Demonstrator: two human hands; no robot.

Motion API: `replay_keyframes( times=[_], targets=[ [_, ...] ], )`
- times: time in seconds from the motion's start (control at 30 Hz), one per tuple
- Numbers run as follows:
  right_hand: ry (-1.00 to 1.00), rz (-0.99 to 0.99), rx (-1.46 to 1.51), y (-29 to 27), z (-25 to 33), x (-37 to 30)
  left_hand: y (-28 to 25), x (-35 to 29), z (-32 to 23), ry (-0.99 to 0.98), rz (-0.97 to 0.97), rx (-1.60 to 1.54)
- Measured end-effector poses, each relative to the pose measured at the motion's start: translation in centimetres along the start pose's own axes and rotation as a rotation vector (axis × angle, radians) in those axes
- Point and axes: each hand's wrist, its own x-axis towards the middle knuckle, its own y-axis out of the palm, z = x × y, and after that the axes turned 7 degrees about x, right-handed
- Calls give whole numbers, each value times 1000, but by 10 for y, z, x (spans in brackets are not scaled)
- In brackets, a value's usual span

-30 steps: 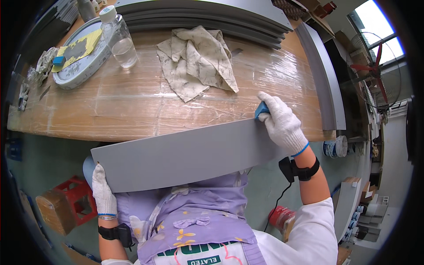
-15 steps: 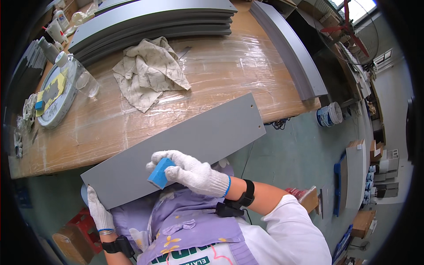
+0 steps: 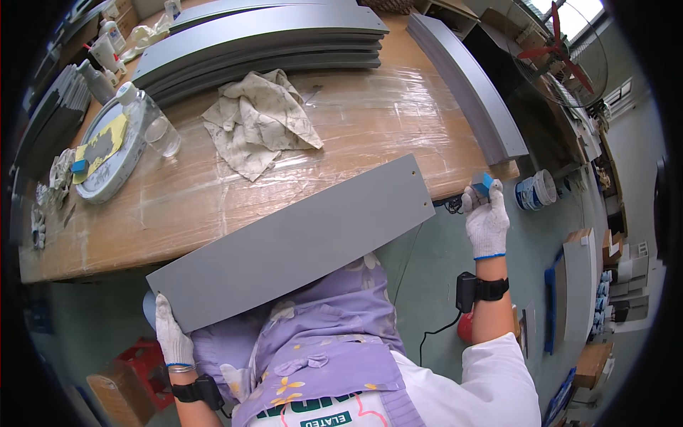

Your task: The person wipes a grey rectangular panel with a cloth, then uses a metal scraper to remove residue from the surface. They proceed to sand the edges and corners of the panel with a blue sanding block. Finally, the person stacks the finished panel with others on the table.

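Note:
A long grey panel with small holes near its ends lies slanted across my lap, its far side over the table edge. My left hand, in a white knitted glove, grips the panel's near left corner, thumb on top; the fingers beneath are hidden. Out to the right, past the panel's end, my gloved right hand is raised near the table's corner. It pinches a small blue sponge block between thumb and fingers, apart from the panel.
On the wrapped table lie a stained cloth, a stack of grey panels and more panels along the right side. A clear bottle stands by a round lid. A bucket is on the floor.
My right hand has swung from over the panel out to the right, carrying the blue sponge block. The left hand keeps its hold on the panel's corner. The view has shifted slightly.

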Motion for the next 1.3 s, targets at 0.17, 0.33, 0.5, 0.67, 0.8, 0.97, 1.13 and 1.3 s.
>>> replay_keyframes(
  times=[0.17,0.33,0.5,0.67,0.8,0.97,1.13,1.3],
  targets=[
    [203,412,-188,106,-51,-46,1,0,-20,-18,163,98],
    [129,876,-729,258,-127,-130,-10,1,-26,-48,333,-144],
    [-254,1437,-1087,371,-249,-186,-25,6,-2,-2,324,-77],
    [-667,1598,-1327,449,-350,-209,-21,2,-28,-58,314,187],
    [-728,1684,-1682,472,-383,-203,-20,6,-27,-35,328,262],
    [-838,1705,-1411,442,-320,-225,-22,14,-15,-30,321,164],
    [766,1732,-1224,325,-183,-193,-28,16,6,0,336,-64],
    [1186,1404,-1331,127,-106,-138,-14,9,-14,7,326,-39]
  ],
)
